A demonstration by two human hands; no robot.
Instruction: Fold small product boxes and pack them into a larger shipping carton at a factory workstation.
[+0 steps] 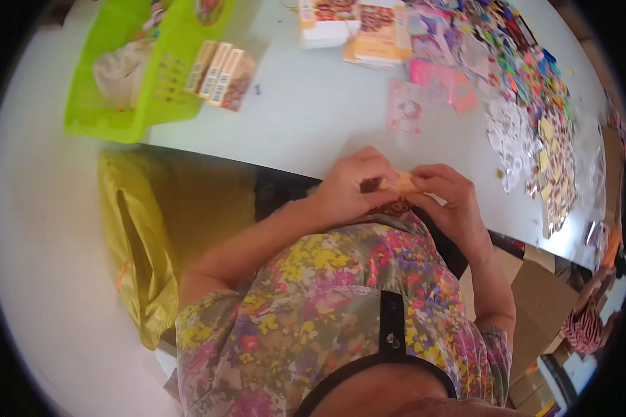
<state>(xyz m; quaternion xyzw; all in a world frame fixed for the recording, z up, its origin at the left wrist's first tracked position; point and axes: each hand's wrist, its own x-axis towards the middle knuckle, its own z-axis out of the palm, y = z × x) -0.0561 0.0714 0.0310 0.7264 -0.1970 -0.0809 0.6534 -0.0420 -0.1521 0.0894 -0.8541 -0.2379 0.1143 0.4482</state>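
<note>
At the table's near edge, close to my body, both hands hold a small cardboard box (401,182) with a pale orange flap and a brown-red printed side. My left hand (355,186) grips its left end, fingers curled and thumb below. On the other end, my right hand (451,198) pinches with thumb and fingers. Much of the box is hidden by my fingers. Just beyond lies a pink printed card (405,106) on the white table (313,118). Three similar slim boxes (228,80) stand side by side farther left.
A lime-green basket (108,125) holding cloth stands at far left. Flattened orange cartons (381,42) lie at the back. Colourful small pieces (528,69) and white pieces (511,142) heap up on the right. A yellow bag (156,278) hangs left; cardboard (546,295) and another person (583,330) are right.
</note>
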